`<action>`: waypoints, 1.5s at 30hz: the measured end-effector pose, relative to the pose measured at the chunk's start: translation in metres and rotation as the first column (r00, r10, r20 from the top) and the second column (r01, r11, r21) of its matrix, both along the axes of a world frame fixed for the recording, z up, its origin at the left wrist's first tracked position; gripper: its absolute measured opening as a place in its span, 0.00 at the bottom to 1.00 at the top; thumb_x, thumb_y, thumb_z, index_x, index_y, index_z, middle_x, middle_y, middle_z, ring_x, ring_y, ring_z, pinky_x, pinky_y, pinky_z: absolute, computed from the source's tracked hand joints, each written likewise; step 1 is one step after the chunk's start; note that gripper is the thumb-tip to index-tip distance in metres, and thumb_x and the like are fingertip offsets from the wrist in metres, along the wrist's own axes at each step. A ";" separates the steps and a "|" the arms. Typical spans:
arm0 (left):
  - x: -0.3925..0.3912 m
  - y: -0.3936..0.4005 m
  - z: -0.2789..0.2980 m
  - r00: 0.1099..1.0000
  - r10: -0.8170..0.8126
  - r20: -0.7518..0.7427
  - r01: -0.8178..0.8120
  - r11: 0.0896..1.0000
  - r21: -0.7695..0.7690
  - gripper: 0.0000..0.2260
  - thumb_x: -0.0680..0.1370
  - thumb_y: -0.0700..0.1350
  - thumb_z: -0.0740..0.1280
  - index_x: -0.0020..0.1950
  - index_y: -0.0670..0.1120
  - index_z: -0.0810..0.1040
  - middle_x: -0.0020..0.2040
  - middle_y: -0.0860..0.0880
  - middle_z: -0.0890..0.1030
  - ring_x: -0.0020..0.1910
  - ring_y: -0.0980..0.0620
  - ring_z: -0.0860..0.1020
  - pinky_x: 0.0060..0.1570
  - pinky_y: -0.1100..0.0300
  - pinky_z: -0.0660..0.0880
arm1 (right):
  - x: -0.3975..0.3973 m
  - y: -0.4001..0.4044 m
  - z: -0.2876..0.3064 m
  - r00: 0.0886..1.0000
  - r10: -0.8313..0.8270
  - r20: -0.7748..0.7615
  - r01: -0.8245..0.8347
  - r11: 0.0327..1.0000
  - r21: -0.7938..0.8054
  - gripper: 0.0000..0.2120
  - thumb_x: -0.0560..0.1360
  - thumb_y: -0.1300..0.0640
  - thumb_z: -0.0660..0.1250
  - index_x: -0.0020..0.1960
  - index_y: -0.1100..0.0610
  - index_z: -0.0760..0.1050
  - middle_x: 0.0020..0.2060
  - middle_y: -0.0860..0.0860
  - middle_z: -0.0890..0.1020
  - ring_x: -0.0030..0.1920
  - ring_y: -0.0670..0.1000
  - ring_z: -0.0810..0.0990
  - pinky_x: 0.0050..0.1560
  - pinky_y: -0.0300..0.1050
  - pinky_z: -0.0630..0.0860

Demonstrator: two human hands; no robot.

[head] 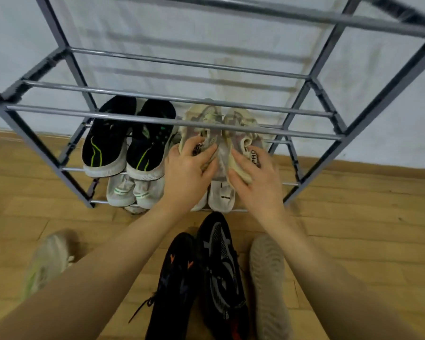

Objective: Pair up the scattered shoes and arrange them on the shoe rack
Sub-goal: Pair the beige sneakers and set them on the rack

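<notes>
While each hand, left hand [185,165] and right hand [253,173], grips a beige shoe's heel, push both shoes [221,128] forward evenly onto the rack [157,120].

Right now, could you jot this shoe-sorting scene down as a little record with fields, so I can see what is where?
setting: metal shoe rack against a pale wall, on a wooden floor
left hand: holds the left beige sneaker at its heel
right hand: holds the right beige sneaker at its heel
same shelf, left side: pair of black sneakers with green stripes
shelf below: white sneakers, partly hidden
on the floor: two black shoes, a grey shoe, a pale blurred shoe
upper shelves: no shoes visible
</notes>
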State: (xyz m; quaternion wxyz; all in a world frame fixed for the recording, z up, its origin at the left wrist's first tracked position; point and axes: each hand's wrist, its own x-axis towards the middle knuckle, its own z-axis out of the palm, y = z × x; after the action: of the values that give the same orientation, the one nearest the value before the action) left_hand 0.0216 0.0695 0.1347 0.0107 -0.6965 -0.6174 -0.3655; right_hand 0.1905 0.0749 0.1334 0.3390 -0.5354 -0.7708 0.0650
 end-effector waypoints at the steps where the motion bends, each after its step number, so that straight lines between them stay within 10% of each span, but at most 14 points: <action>1: -0.001 0.008 -0.004 1.000 0.012 0.000 -0.012 0.999 -0.035 0.16 0.77 0.54 0.59 0.57 0.50 0.81 0.61 0.43 0.76 0.51 0.33 0.75 0.48 0.39 0.73 | -0.003 0.009 -0.004 1.000 0.003 -0.009 -0.003 1.000 -0.013 0.21 0.74 0.43 0.59 0.64 0.48 0.75 0.64 0.56 0.72 0.61 0.65 0.71 0.57 0.59 0.70; 7: -0.015 0.021 -0.023 0.993 -0.106 -0.054 0.079 0.928 -0.365 0.26 0.75 0.61 0.51 0.71 0.54 0.67 0.72 0.38 0.62 0.65 0.29 0.64 0.61 0.35 0.65 | -0.006 0.032 -0.033 0.997 0.034 0.064 -0.021 0.979 -0.203 0.21 0.75 0.44 0.63 0.68 0.44 0.70 0.70 0.51 0.66 0.69 0.60 0.60 0.65 0.60 0.63; 12: -0.032 0.012 -0.022 0.936 -0.204 -0.288 0.105 0.940 -0.324 0.29 0.74 0.62 0.49 0.72 0.52 0.66 0.71 0.38 0.64 0.60 0.29 0.70 0.57 0.37 0.69 | -0.002 0.027 -0.034 0.987 0.046 0.154 -0.016 0.981 -0.195 0.24 0.73 0.42 0.58 0.70 0.41 0.66 0.72 0.52 0.62 0.71 0.60 0.59 0.66 0.60 0.61; 20: -0.032 0.013 -0.021 0.971 -0.231 -0.065 0.213 0.955 -0.204 0.20 0.77 0.53 0.57 0.63 0.46 0.77 0.64 0.39 0.73 0.55 0.31 0.74 0.45 0.39 0.77 | -0.027 0.024 -0.031 0.999 -0.023 0.041 0.030 0.980 -0.196 0.20 0.76 0.46 0.60 0.67 0.42 0.70 0.71 0.51 0.64 0.68 0.62 0.61 0.64 0.55 0.55; 25: -0.032 0.013 -0.034 0.953 -0.214 -0.216 0.174 0.967 -0.189 0.17 0.77 0.52 0.58 0.61 0.47 0.78 0.62 0.39 0.75 0.54 0.30 0.75 0.39 0.40 0.78 | -0.029 0.025 -0.041 0.997 0.015 0.075 -0.001 0.984 -0.176 0.20 0.76 0.45 0.58 0.68 0.44 0.70 0.72 0.52 0.63 0.67 0.65 0.60 0.63 0.57 0.55; 45: -0.021 -0.014 -0.021 0.933 -0.095 -0.347 0.036 0.984 -0.173 0.23 0.77 0.53 0.56 0.69 0.45 0.70 0.66 0.36 0.72 0.57 0.33 0.75 0.52 0.41 0.74 | -0.017 0.002 -0.024 0.986 -0.065 0.152 0.097 0.973 -0.211 0.22 0.78 0.47 0.58 0.71 0.39 0.61 0.76 0.50 0.53 0.73 0.57 0.47 0.69 0.53 0.44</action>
State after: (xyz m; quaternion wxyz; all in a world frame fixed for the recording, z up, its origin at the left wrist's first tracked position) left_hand 0.0002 0.0558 0.1138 0.0523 -0.7696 -0.6096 -0.1825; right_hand 0.1731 0.0765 0.1095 0.2243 -0.6036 -0.7590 0.0961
